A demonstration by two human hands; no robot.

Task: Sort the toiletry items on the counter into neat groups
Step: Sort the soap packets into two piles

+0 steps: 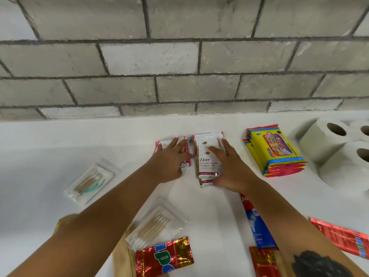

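Dove sachets: far centre of counter, stacked, long axis near-to-far; count unclear.
Right hand: fingers spread, touching the stack.
Left hand: flat on pink sachets.
Swab packs: two.
Rolls: three.

Dove sachets mid counter, wipes right, tissue rolls far right

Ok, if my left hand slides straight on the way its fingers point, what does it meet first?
Likely nothing before the grey brick wall: the left hand rests on pink-edged white sachets, and only bare white counter shows beyond its fingertips.
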